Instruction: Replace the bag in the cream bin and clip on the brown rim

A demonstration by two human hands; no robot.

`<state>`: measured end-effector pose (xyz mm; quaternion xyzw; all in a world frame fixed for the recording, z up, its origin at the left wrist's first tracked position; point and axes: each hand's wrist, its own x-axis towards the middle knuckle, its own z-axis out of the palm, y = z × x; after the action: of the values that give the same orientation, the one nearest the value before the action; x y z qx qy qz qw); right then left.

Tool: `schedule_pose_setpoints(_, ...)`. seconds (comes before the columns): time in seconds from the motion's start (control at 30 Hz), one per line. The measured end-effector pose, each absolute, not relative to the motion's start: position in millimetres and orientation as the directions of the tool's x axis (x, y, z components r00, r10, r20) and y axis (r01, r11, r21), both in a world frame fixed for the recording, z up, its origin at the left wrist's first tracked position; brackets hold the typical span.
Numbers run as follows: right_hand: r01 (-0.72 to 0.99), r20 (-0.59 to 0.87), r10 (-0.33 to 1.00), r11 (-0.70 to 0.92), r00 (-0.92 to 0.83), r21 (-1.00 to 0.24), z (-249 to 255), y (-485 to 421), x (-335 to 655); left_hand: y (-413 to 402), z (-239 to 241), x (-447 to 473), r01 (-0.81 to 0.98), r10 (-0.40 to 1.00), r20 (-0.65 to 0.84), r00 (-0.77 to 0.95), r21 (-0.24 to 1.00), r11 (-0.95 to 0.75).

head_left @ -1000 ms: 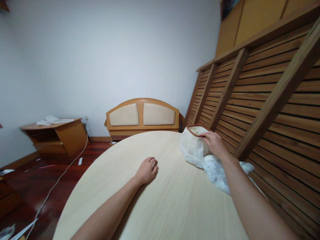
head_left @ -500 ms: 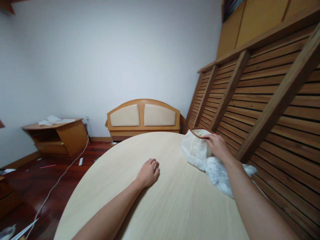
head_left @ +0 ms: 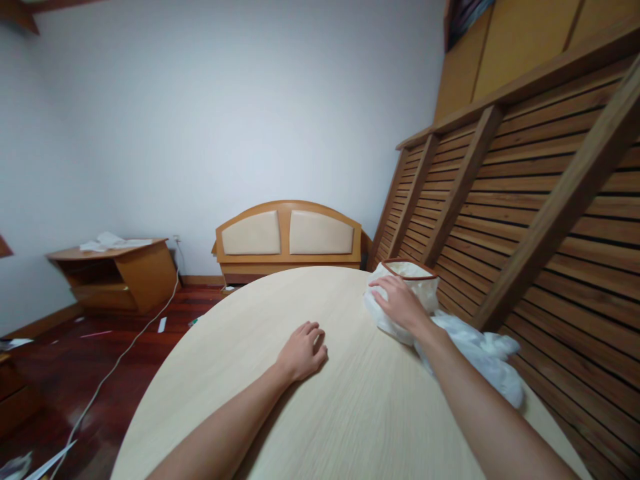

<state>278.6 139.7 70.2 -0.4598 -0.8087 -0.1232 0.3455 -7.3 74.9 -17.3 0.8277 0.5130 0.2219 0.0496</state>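
My left hand rests on the pale round table, its fingers loosely bent and apart with nothing in them. My right hand is at the near side of a white, bag-lined bin with a brown rim. Its fingers are spread and hold nothing; whether they touch the bag's side I cannot tell. Right of the bin lies a white plastic bag that looks stuffed, partly hidden behind my right forearm.
A slatted wooden panel leans along the table's right side. Beyond the table stands a headboard with cream pads. On the left, papers lie on a low wooden cabinet, and a white cable crosses the dark red floor.
My right hand has left the bin's brown rim and moved left and slightly down to its near side. The left hand stays on the table, shifted slightly right in view.
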Motion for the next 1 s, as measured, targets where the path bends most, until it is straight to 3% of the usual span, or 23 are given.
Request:
schedule_pose_setpoints(0.17,0.763,0.491,0.737,0.614,-0.464,-0.201,33.4,121.0,230.9,73.5,-15.2,-5.9,0.822,0.863,0.309,0.399,0.297,-0.486)
schedule_pose_setpoints(0.4,0.733,0.348,0.811,0.578,-0.469,-0.359,-3.2,108.8,215.8,80.6,-8.1,-5.9,0.812,0.853,0.188,0.487,0.262,-0.521)
schedule_pose_setpoints(0.7,0.795,0.115,0.877,0.472,-0.466,-0.380,-10.1,113.4,221.1,102.8,2.6,5.6,0.819,0.861,0.084,0.502,0.272,-0.504)
schedule_pose_setpoints(1.0,0.817,0.064,0.885,0.451,-0.460,-0.361,0.6,118.9,216.8,109.5,11.6,5.2,0.818,0.870,0.071,0.487,0.311,-0.483)
